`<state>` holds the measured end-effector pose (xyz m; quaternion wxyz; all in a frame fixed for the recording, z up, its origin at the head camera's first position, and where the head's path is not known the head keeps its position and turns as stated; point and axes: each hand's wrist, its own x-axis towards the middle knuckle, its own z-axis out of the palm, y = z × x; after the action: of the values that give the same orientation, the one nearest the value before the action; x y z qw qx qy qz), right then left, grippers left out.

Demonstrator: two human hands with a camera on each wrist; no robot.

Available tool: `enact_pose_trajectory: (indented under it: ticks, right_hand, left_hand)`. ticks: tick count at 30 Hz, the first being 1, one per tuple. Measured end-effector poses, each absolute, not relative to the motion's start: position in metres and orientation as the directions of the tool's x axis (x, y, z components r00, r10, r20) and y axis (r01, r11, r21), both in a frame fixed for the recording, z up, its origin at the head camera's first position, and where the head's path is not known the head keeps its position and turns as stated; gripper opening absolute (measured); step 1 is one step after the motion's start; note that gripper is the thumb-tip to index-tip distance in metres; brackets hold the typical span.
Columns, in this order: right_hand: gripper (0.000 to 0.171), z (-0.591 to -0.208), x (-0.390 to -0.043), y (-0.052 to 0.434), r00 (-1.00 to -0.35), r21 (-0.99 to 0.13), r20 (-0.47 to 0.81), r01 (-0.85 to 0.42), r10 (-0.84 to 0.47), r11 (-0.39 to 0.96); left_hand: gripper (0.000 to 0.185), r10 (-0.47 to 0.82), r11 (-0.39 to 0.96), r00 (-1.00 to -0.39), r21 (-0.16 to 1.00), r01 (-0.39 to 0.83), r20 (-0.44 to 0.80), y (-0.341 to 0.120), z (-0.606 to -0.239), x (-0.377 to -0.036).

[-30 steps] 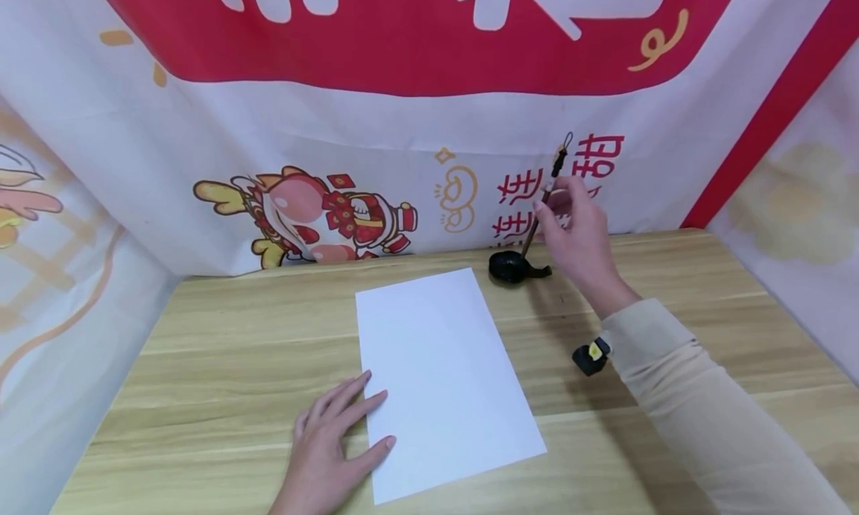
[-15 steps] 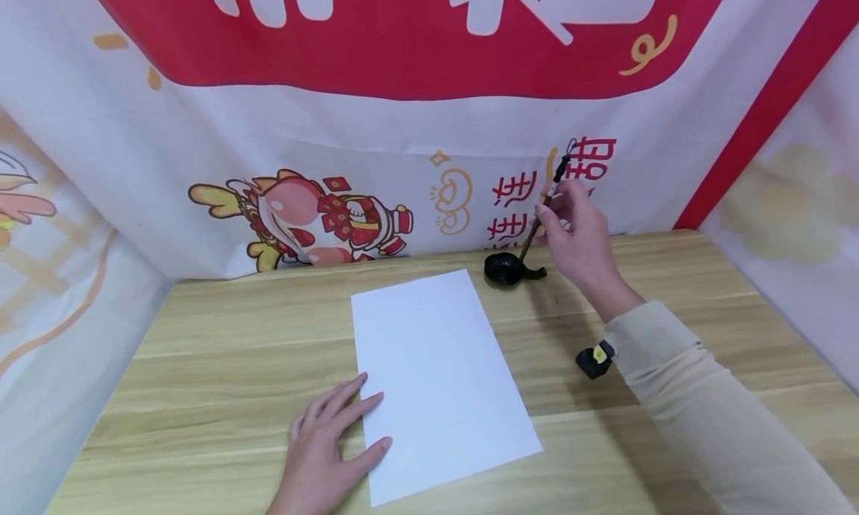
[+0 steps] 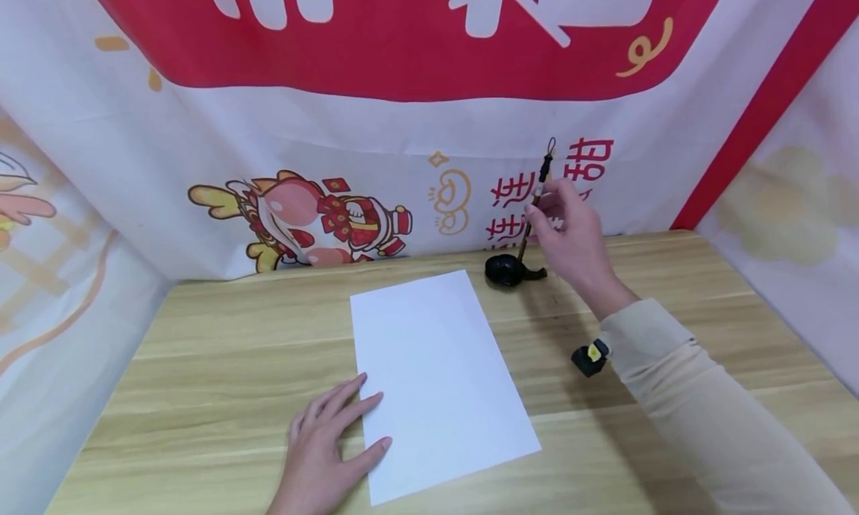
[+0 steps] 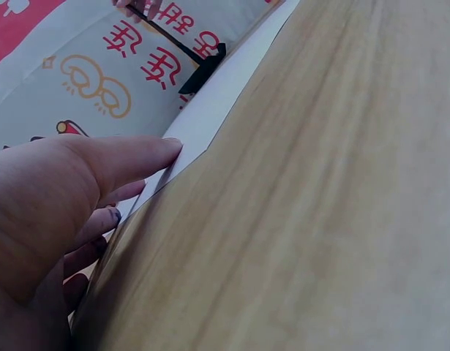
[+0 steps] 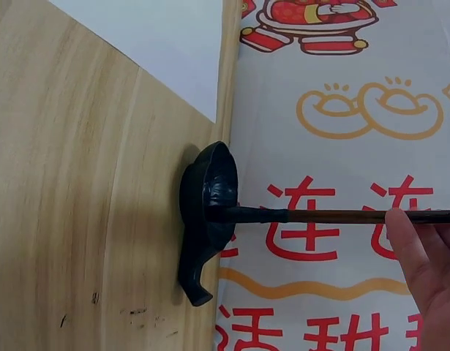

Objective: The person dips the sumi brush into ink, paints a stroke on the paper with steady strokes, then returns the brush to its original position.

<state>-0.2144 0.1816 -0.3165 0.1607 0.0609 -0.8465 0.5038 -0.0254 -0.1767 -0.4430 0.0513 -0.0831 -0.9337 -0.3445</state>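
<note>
My right hand pinches a brush by the upper part of its brown handle, a cord loop at its top end. In the right wrist view the brush's dark head dips into a small black ink dish with a curved handle. The dish stands on the table close to the back cloth. My left hand lies with fingers spread, thumb and fingertips on the left edge of a blank white sheet of paper. In the left wrist view the thumb rests on the sheet's edge.
A small black bottle with a yellow label stands on the wooden table, beside the right sleeve. Printed cloth rises behind the table and at both sides. Dark specks mark the wood near the dish.
The top of the brush has swung left and back more upright, its head staying in the dish. The left hand and paper keep their place; the view has shifted slightly.
</note>
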Motion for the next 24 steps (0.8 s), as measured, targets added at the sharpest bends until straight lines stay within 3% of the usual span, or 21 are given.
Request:
enact_pose_trajectory:
  ticks: [14,24]
  right_hand:
    - [0.027,-0.3136,-0.2181,0.1743,-0.905,-0.843,0.41,-0.328,0.116,0.426]
    - [0.028,-0.3174,-0.2192,0.1728,-0.908,-0.847,0.392,-0.296,0.145,0.441]
  left_hand:
    - [0.054,0.119,0.749,-0.98,0.633,0.195,0.161,-0.1759,-0.4436,-0.0263]
    - [0.057,0.115,0.761,-0.982,0.622,0.186,0.153,-0.1765,-0.4447,-0.0259]
